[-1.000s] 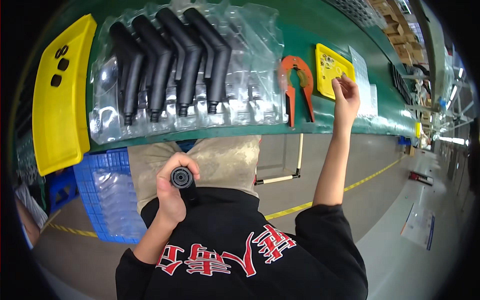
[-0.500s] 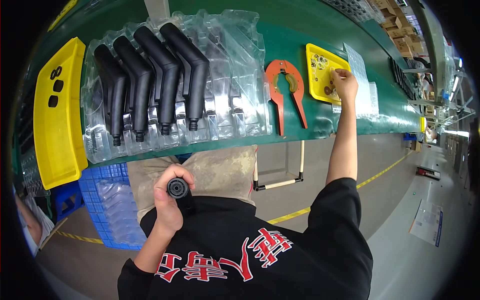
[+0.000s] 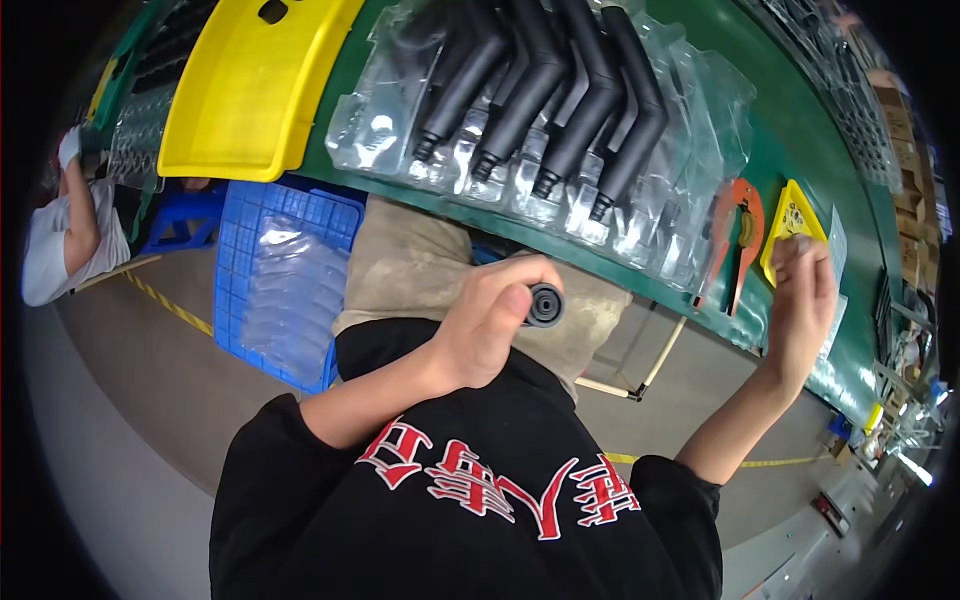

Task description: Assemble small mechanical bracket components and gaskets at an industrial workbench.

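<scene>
My left hand (image 3: 485,325) is wrapped around a black tubular part (image 3: 544,306), its round ringed end facing up in front of my lap. The rest of that part is hidden by the hand. Fingertips together, my right hand (image 3: 805,300) hovers just on the near side of a small yellow tray (image 3: 771,262) with small rings in it. Whatever it pinches is too small and blurred to make out. Across the bench, several bent black tubes (image 3: 635,120) with ribbed narrow ends lie side by side in a clear plastic tray (image 3: 375,130).
An orange two-legged tool (image 3: 722,232) lies on the green bench (image 3: 765,130) between the clear tray and the small yellow tray. At left is a larger yellow tray (image 3: 245,90). A blue crate (image 3: 235,260) holding clear plastic stands below. Another person's arm (image 3: 82,220) shows far left.
My right hand has lifted out of the small yellow tray and come back toward me. The left hand has moved right with the black part. The whole view has swung.
</scene>
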### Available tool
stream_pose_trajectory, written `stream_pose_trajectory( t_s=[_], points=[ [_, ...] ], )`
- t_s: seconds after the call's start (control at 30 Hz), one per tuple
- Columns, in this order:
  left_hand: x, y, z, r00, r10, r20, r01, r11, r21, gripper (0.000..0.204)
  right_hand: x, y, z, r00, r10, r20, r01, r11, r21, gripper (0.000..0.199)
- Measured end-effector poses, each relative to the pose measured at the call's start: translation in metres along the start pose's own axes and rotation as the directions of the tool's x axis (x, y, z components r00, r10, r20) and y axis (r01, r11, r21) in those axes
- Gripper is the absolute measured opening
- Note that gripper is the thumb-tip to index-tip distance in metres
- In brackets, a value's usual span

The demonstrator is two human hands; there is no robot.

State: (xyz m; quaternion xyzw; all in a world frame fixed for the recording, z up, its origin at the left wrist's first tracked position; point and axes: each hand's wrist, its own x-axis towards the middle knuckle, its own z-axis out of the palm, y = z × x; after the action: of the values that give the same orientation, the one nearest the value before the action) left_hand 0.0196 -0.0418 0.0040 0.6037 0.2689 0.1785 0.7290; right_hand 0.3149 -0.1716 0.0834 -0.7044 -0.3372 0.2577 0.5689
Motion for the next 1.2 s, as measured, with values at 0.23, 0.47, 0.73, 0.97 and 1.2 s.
stream_pose_trajectory(
  t_s=[0.23, 0.47, 0.73, 0.97, 1.2],
  points=[
    [-0.003, -0.002, -0.004, 0.988, 0.152, 0.017, -0.15, 0.985, -0.082, 0.066, -0.055, -0.062, 0.139, 0.857, 0.059, 0.512, 0.024, 0.988, -0.154, 0.008],
    [-0.007, -0.006, -0.011, 0.967, 0.249, -0.06, -0.254, 0.963, -0.092, 0.065, -0.059, -0.066, 0.169, 0.882, 0.069, 0.466, 0.043, 0.973, -0.225, 0.009],
    [-0.01, -0.01, -0.01, 0.965, 0.254, -0.068, -0.262, 0.951, -0.165, 0.058, -0.053, -0.054, 0.177, 0.891, 0.043, 0.453, 0.084, 0.963, -0.257, 0.007],
    [-0.009, -0.012, -0.008, 0.948, 0.306, -0.089, -0.316, 0.936, -0.155, 0.048, -0.049, -0.041, 0.174, 0.855, 0.212, 0.474, -0.195, 0.977, -0.084, 0.007],
    [-0.009, -0.01, -0.007, 0.947, 0.309, -0.089, -0.32, 0.935, -0.154, 0.042, -0.049, -0.037, 0.168, 0.842, 0.223, 0.492, -0.222, 0.973, -0.061, 0.012]
  ],
)
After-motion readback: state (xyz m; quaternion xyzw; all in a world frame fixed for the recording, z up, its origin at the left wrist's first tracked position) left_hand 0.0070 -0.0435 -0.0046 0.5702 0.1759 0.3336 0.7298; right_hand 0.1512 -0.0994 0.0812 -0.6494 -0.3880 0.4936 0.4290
